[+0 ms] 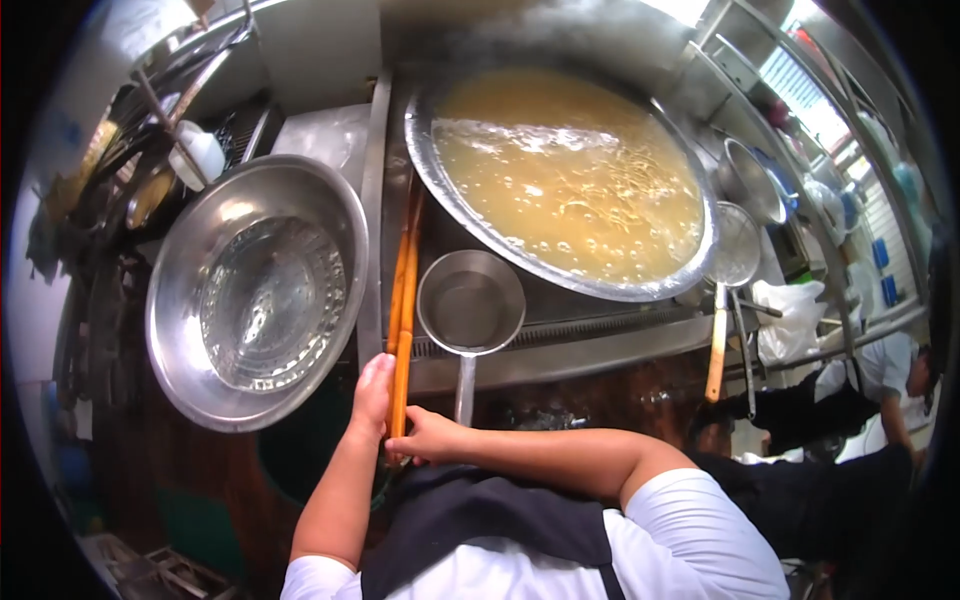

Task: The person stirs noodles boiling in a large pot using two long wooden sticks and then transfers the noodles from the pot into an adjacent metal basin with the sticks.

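A pair of long wooden chopsticks (pixel 401 310) stands nearly upright in front of me, pointing away toward the stove. My right hand (pixel 430 437) closes around their near end. My left hand (pixel 373 393) presses against their left side a little higher up, its fingers partly hidden. Just right of the chopsticks is a metal long-handled ladle (pixel 470 300) with some liquid in its deep bowl. Beyond it, noodles (pixel 620 190) float in cloudy, bubbling liquid inside a very large round pot (pixel 560 280).
A wide steel basin (pixel 180 330) with clear water stands left of the stove. On the right, a wire strainer (pixel 737 245) with a wooden handle rests beside the pot, near a white plastic bag (pixel 790 315). Another person (pixel 890 375) is at the far right. Steam rises behind the pot.
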`<move>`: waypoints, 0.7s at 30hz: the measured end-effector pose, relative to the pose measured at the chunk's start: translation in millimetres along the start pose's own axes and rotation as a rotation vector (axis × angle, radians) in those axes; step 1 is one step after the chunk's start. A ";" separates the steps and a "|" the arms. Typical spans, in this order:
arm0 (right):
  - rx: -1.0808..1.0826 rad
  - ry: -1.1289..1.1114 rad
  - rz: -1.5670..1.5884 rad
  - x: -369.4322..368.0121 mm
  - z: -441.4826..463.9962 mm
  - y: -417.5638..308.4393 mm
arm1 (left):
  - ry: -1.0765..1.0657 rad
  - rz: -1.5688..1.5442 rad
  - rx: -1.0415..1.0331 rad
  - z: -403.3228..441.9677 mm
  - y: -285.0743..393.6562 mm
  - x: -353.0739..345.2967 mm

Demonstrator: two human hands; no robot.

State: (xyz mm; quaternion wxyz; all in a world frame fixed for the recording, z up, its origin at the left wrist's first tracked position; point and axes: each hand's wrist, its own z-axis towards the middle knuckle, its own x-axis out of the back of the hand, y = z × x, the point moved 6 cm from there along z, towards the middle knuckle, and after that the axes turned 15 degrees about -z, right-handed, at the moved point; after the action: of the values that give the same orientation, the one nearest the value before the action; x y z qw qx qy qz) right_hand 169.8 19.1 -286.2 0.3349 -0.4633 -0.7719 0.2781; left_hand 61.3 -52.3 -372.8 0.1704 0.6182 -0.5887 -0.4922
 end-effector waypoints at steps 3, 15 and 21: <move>0.092 0.046 -0.198 8.5 3.2 21.8 | -0.011 0.516 -0.182 -10.9 12.4 5.3; -0.259 0.427 0.270 78.4 -13.6 113.6 | -0.019 0.977 -0.640 -68.0 38.6 -4.6; -0.213 0.218 0.755 63.1 11.7 104.8 | -0.043 0.760 -0.744 -95.3 54.6 -2.2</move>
State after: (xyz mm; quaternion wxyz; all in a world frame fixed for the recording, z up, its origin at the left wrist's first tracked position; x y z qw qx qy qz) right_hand 194.3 118.2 -354.6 0.2394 -0.7730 -0.5321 0.2491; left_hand 108.2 -99.0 -285.1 0.5321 0.2489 -0.5603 -0.5839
